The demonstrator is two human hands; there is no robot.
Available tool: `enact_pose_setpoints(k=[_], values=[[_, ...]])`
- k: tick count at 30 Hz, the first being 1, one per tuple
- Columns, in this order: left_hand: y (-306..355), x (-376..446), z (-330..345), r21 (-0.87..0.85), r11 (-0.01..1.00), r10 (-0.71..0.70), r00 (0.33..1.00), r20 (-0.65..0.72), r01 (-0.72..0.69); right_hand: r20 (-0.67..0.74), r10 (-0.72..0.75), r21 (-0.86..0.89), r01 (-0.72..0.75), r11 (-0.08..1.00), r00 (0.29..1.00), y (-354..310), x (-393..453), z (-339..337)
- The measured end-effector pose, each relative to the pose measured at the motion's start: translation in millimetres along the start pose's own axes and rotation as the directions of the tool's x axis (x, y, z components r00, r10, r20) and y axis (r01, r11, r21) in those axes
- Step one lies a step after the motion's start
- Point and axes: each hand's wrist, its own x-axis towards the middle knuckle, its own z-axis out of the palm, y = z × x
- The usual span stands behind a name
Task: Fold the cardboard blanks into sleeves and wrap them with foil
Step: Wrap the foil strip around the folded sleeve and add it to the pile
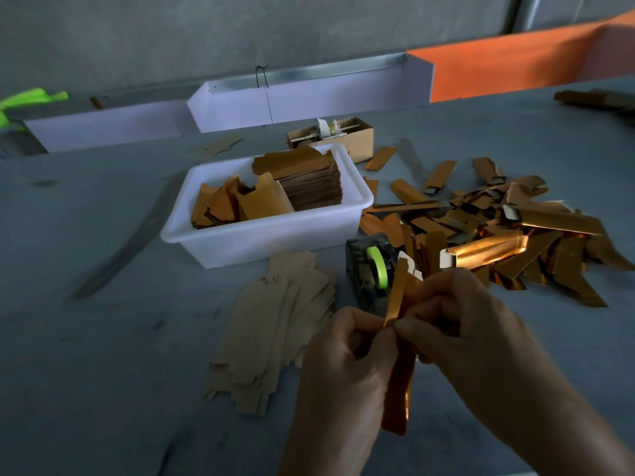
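Head camera, looking down: what are the hands holding?

— Both hands are pinching one narrow copper-foil sleeve (398, 369), standing almost upright in the near centre, above the grey table (103, 338). The left hand (340, 359) is curling its fingers and gripping the sleeve's left edge between thumb and forefinger. The right hand (460, 324) is pinching the same strip from the right, thumb tip meeting the left thumb. A white cardboard end (405, 264) is showing at the sleeve's top.

— What is lying around them?

— Just behind the hands, a dark tape dispenser (369, 273) is sitting with a lime-green roll (378, 269). To its left, a fanned stack of plain tan cardboard blanks (271, 334) is lying flat on the table. Farther back, a white plastic tub (268, 231) is holding more foil-faced pieces, some stacked neatly at its far right, others leaning loosely at its left. To the right, a loose heap of finished foil sleeves (498, 228) is spreading across the table, several glinting. Behind the tub, a small brown cardboard box (357, 139) is standing open. Along the far edge, a low white partition (309, 101) is running, with an orange panel (515, 67) to its right.
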Motion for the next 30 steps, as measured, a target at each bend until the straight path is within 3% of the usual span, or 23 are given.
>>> enact_pose_setpoints(k=[13, 22, 27, 30], values=[[-2.8, 3.3, -2.0, -0.026, 0.997, -0.074, 0.997, -0.004, 0.074, -0.016, -0.034, -0.252, 0.028, 0.967, 0.999, -13.3, -2.2, 6.0], [-12.3, -10.1, 16.2, 0.1, 0.987, 0.146, 0.965, -0.218, -0.127, -0.038, 0.0, -0.466, -0.017, 0.885, 0.999, -30.7, -6.1, 2.6], [-7.4, -9.1, 13.6, 0.181, 0.948, 0.308, 0.895, -0.322, -0.261, -0.093, -0.025, -0.451, -0.02, 0.893, 0.995, -22.1, -7.1, 1.0], [-4.4, -7.3, 9.7, 0.186, 0.952, 0.287, 0.919, -0.271, -0.243, -0.06, 0.038, -0.2, -0.049, 0.979, 0.997, -13.9, -5.7, 3.0]])
